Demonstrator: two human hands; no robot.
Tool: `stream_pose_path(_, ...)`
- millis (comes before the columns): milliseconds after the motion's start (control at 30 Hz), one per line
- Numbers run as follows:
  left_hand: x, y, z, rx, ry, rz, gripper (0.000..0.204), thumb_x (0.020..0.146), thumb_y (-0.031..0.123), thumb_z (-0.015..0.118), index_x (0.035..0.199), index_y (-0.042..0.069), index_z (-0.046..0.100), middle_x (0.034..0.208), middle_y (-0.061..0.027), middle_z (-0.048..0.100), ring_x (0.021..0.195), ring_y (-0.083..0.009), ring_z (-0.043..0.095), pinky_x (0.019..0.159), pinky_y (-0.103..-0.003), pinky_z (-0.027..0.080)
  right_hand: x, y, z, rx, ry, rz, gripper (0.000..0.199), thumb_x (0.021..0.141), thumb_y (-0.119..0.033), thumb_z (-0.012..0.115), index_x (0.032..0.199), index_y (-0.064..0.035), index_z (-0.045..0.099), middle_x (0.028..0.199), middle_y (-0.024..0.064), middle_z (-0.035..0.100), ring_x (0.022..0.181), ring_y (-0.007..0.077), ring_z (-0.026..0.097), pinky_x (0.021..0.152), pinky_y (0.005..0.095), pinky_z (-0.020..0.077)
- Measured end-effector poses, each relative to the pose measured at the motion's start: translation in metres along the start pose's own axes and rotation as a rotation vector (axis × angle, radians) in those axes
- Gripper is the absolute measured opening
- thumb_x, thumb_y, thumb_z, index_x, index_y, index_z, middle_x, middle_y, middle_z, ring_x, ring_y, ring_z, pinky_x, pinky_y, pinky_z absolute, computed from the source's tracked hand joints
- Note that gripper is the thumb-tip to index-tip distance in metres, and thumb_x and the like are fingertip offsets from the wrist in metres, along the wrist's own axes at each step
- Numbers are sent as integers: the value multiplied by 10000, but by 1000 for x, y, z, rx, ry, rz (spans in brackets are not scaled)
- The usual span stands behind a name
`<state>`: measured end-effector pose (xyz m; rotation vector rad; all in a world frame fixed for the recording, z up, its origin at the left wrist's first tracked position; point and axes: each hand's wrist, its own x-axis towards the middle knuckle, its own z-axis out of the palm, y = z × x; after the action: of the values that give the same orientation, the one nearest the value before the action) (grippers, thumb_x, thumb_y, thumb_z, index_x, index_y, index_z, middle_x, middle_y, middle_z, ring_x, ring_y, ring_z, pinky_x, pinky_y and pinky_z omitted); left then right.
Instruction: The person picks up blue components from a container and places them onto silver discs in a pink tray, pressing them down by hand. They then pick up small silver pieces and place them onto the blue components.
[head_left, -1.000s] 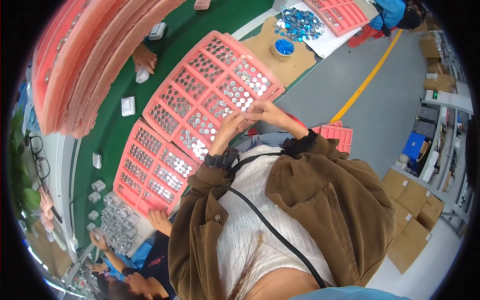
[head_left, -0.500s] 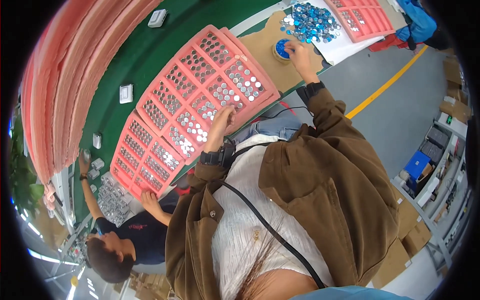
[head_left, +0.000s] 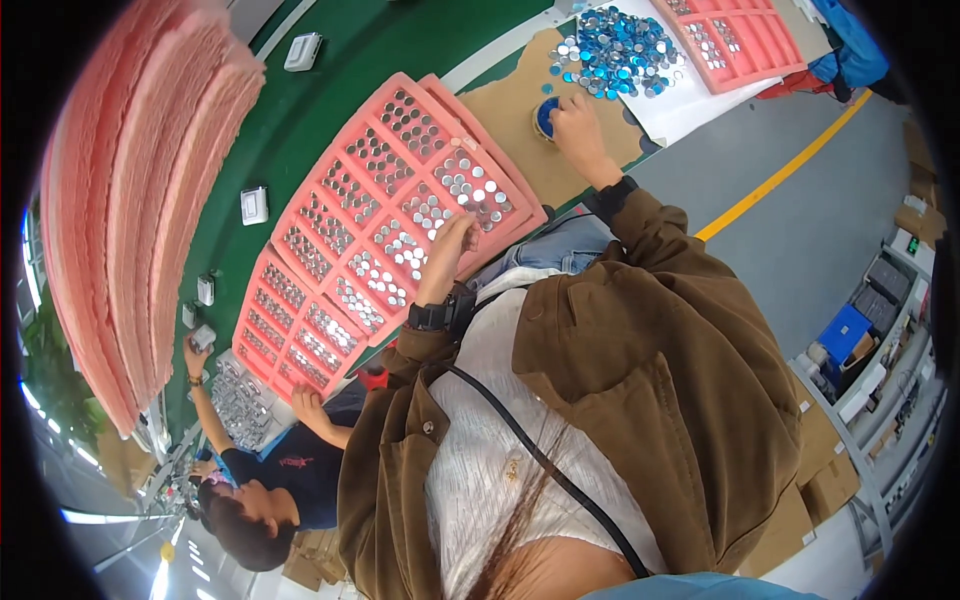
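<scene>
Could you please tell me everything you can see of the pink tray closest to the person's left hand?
The pink tray is a flat moulded grid, plastic or foam by its look, split into rectangular blocks of small round pockets. Most pockets hold shiny silver discs. It lies flat on the green table, overlapping a similar tray beneath or beside it. The left hand rests at its near edge, fingers on the filled pockets. A brown cardboard sheet lies just beyond its right corner.
</scene>
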<state>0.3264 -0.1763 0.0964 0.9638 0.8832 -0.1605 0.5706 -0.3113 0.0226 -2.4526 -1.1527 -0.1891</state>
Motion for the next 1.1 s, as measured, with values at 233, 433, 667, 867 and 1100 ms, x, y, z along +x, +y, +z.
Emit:
stream_pose_path(233, 16, -3, -2, 40, -46, -14, 187, 865, 218, 489, 770, 62, 527, 669, 8, 498, 588, -76, 460, 560, -209, 379, 27, 1, -25, 239, 55, 150, 88, 709, -86, 550, 709, -28, 616, 787, 146, 592, 677, 341, 575, 590, 432, 462)
stream_pose_path(433, 21, -8, 1, 47, -31, -22, 192, 864, 221, 491, 771, 58, 530, 666, 6, 499, 572, -76, 459, 541, -210, 379, 76, 41, 33, 49, -207, 249, 144, 688, -150, 581, 759, -35, 630, 779, 144, 621, 718, 339, 599, 607, 400, 485)
stream_pose_path(667, 16, -2, 7, 63, -52, -43, 180, 875, 200, 472, 773, 57, 511, 691, 1, 484, 604, -87, 442, 569, -209, 359, 78, 46, 67, -165, -336, 250, 122, 683, -131, 574, 753, -48, 630, 763, 138, 621, 704, 322, 609, 574, 409, 481)
stream_pose_path(867, 18, -4, -3, -7, 11, -84, 178, 868, 209, 487, 777, 59, 517, 679, 1, 486, 596, -89, 440, 566, -208, 360, 61, 19, 5, 157, -2, 48, 77, 693, -82, 589, 737, -20, 602, 759, 138, 563, 709, 307, 560, 600, 406, 441)
stream_pose_path(1100, 30, 15, 9, 80, -42, -129, 189, 866, 226, 493, 768, 66, 518, 654, 18, 480, 577, -79, 436, 548, -203, 355, 7, 16, -12, 126, 60, -97, 114, 677, -66, 597, 782, -25, 606, 748, 120, 532, 703, 300, 526, 598, 387, 421)
